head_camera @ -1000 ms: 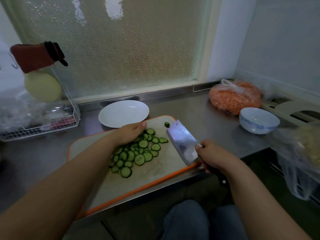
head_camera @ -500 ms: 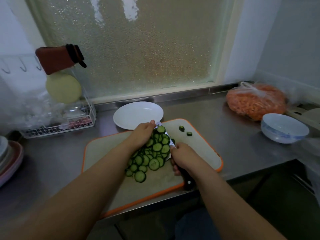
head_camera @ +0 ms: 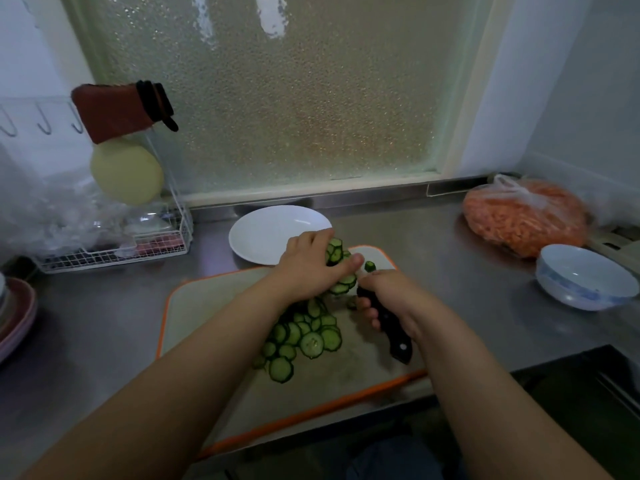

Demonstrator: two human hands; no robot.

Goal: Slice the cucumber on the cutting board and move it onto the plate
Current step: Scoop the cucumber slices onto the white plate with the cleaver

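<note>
Cucumber slices [head_camera: 304,336]: since a second ago partly scooped up off the cutting board [head_camera: 214,299], left hand [head_camera: 308,268] pressing a stack against the knife [head_camera: 388,323] clenched in right hand [head_camera: 391,296], just short of the plate [head_camera: 266,233]; transfer beginning.

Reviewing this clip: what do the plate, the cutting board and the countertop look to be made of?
Plate: glossy white, with a window highlight on it, probably glazed ceramic, possibly melamine. Cutting board: matte pale face with an orange rim, likely plastic. Countertop: grey with a dull brushed sheen and a folded metal back edge, apparently stainless steel.
</note>
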